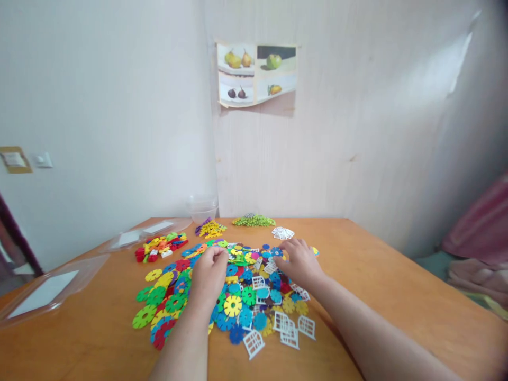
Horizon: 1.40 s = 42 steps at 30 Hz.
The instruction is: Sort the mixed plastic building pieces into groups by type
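A wide heap of notched plastic discs in yellow, blue, green and red lies in the middle of the table. White window-shaped pieces are mixed in, several at its near right edge. Over the heap's centre is my left hand, thumb and finger pressed together; whatever may be between them is hidden. My right hand reaches over the far right of the heap with its fingers apart and bent down towards the pieces. Whether its fingertips touch any piece I cannot tell.
Behind the heap sit piles of green pieces, yellow pieces and white pieces. Left of it are red and orange blocks. A clear plastic bowl stands by the wall. Plastic bags with white cards lie at left.
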Tool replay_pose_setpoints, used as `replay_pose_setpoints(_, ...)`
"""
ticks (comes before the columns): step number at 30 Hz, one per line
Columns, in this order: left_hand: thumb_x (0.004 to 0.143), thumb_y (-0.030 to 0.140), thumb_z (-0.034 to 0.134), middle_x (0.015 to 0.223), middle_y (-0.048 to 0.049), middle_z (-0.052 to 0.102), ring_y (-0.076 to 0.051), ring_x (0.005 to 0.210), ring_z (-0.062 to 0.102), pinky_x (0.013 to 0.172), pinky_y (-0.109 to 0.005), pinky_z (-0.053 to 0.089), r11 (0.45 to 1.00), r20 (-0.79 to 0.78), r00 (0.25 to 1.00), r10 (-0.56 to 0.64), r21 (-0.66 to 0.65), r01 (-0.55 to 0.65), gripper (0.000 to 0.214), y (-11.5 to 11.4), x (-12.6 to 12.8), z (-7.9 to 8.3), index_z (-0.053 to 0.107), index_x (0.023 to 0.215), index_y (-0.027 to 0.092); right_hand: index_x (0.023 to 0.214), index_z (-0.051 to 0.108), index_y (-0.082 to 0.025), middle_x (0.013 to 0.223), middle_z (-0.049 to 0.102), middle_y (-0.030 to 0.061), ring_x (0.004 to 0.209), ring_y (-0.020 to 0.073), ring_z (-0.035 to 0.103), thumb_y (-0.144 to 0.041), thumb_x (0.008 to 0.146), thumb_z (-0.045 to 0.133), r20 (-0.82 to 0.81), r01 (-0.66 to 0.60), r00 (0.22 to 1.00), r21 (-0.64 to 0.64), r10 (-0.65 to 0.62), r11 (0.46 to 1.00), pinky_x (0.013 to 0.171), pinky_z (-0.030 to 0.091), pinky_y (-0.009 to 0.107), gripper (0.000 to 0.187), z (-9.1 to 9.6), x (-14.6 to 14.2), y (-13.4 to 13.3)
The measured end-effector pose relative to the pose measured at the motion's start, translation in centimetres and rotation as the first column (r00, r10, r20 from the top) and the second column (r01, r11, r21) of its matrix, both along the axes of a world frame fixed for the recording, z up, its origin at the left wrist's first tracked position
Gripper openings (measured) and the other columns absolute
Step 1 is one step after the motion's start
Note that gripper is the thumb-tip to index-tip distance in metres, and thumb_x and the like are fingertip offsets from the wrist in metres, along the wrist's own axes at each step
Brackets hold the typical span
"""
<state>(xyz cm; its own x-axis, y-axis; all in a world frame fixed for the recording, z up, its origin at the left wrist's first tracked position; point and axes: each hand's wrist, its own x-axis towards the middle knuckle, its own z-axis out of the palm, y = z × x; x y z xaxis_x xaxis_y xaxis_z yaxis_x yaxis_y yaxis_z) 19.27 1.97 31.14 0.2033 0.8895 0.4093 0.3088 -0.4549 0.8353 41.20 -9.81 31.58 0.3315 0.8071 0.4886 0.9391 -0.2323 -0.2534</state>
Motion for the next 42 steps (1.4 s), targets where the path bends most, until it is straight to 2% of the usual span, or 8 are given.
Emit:
replay_pose_setpoints(5, 0.083, 0.044, 0.055, 0.076, 0.0002, 0.07, -0.02, 0.075, 0.065, 0.067, -0.027, 0.045, 1.0, 0.003, 1.0, 0.0, -0.019, 0.0, 0.025, 0.1, -0.1, -0.1, 0.066, 0.085, 0.021, 0.108, 0.072, -0.021, 0.111, 0.068, 0.0159, 0.112, 0.0359, 0.053, -0.043, 0.087, 0.051, -0.037, 0.293, 0.953, -0.161, -0.302, 0.942, 0.085, 0.042, 0.049, 0.037, -0.4, 5.5, -0.8)
replay_pose_setpoints(13, 0.082, 0.046, 0.054, 0.081, -0.0031, 0.072, -0.021, 0.076, 0.065, 0.067, -0.028, 0.045, 1.0, 0.007, 1.0, 0.012, -0.019, -0.011, 0.032, 0.3, -0.2, -0.1, 0.069, 0.087, 0.019, 0.125, 0.066, -0.02, 0.13, 0.06, 0.0176, 0.123, 0.0386, 0.047, -0.051, 0.083, 0.051, -0.076, 0.375, 0.912, -0.24, -0.403, 0.895, 0.094, 0.039, 0.055, 0.054, -1.5, 8.4, -0.9)
replay_pose_setpoints(16, 0.081, 0.046, 0.055, 0.08, -0.0041, 0.072, -0.022, 0.074, 0.065, 0.066, -0.029, 0.045, 0.999, 0.017, 1.0, 0.008, -0.039, -0.008, 0.033, 0.3, -0.2, 0.0, 0.069, 0.089, 0.018, 0.128, 0.064, -0.024, 0.135, 0.059, 0.0142, 0.126, 0.0363, 0.046, -0.055, 0.081, 0.054, -0.083, 0.34, 0.923, -0.276, -0.375, 0.899, 0.098, 0.037, 0.054, 0.057, -1.9, 8.5, -0.6)
replay_pose_setpoints(22, 0.08, 0.047, 0.056, 0.08, -0.0044, 0.073, -0.022, 0.076, 0.065, 0.068, -0.03, 0.046, 0.999, 0.035, 0.999, 0.012, -0.046, -0.01, 0.032, 0.3, -0.2, 0.1, 0.069, 0.086, 0.018, 0.121, 0.066, -0.035, 0.134, 0.062, 0.0033, 0.127, 0.0311, 0.048, -0.046, 0.087, 0.047, -0.086, 0.231, 0.958, -0.34, -0.274, 0.912, 0.1, 0.036, 0.054, 0.04, -2.4, 8.8, -0.5)
replay_pose_setpoints(29, 0.08, 0.047, 0.056, 0.08, -0.004, 0.072, -0.021, 0.072, 0.065, 0.064, -0.028, 0.047, 0.995, 0.088, 0.996, 0.014, -0.1, -0.005, 0.032, 0.4, -0.2, -0.1, 0.067, 0.088, 0.018, 0.132, 0.06, -0.03, 0.143, 0.055, 0.0064, 0.137, 0.0362, 0.038, -0.029, 0.087, 0.043, -0.081, 0.232, 0.959, -0.324, -0.271, 0.917, 0.101, 0.034, 0.061, 0.048, -3.0, 9.2, -0.6)
replay_pose_setpoints(33, 0.081, 0.046, 0.055, 0.08, -0.003, 0.071, -0.02, 0.072, 0.065, 0.064, -0.027, 0.046, 0.996, 0.101, 0.995, 0.021, -0.085, -0.013, 0.03, 0.3, -0.2, -0.2, 0.067, 0.085, 0.018, 0.13, 0.062, -0.024, 0.14, 0.058, 0.0093, 0.134, 0.0367, 0.041, -0.03, 0.086, 0.046, -0.077, 0.229, 0.964, -0.252, -0.256, 0.94, 0.103, 0.034, 0.058, 0.048, -2.5, 8.5, -0.5)
replay_pose_setpoints(37, 0.081, 0.044, 0.055, 0.078, -0.0021, 0.07, -0.02, 0.075, 0.065, 0.066, -0.027, 0.046, 0.998, 0.076, 0.997, 0.029, -0.057, -0.025, 0.028, 0.3, -0.3, 0.0, 0.067, 0.086, 0.019, 0.125, 0.065, -0.023, 0.135, 0.061, 0.0083, 0.127, 0.0305, 0.049, -0.029, 0.086, 0.048, -0.079, 0.198, 0.974, -0.168, -0.213, 0.966, 0.106, 0.035, 0.048, 0.044, -1.6, 6.7, -0.3)
replay_pose_setpoints(42, 0.084, 0.039, 0.052, 0.075, 0.0005, 0.068, -0.018, 0.072, 0.062, 0.065, -0.027, 0.042, 0.998, -0.129, 0.989, 0.068, 0.02, -0.066, 0.022, 0.1, -0.4, 0.0, 0.066, 0.085, 0.022, 0.114, 0.07, -0.022, 0.122, 0.068, 0.0071, 0.116, 0.0257, 0.055, -0.028, 0.087, 0.051, -0.035, -0.03, 0.999, 0.04, 0.032, 0.999, 0.1, 0.041, 0.039, 0.034, -1.1, 3.4, -0.1)
